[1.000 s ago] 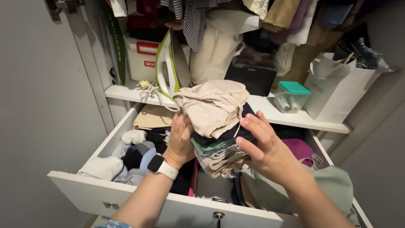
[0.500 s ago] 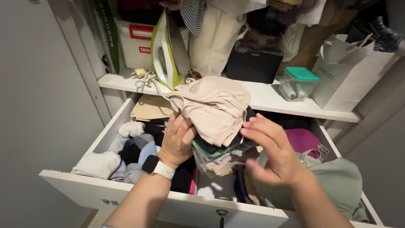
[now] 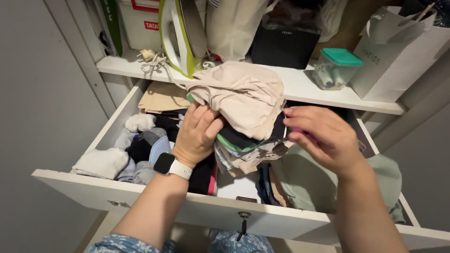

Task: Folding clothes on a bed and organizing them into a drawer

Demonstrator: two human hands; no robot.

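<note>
Cloth stack [image 3: 243, 117] at frame centre looked soft, light, floppy — left hand [image 3: 196, 136] gripped its side, right hand [image 3: 321, 138] pinched its edge; underneath seemed the safest hold.

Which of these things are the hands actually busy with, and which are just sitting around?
In hand:
- left hand gripping the stack of folded clothes
- right hand at the stack's right edge
- open drawer beneath them

Lying about:
- iron
- teal-lidded box
- white paper bag
- rolled socks
</note>
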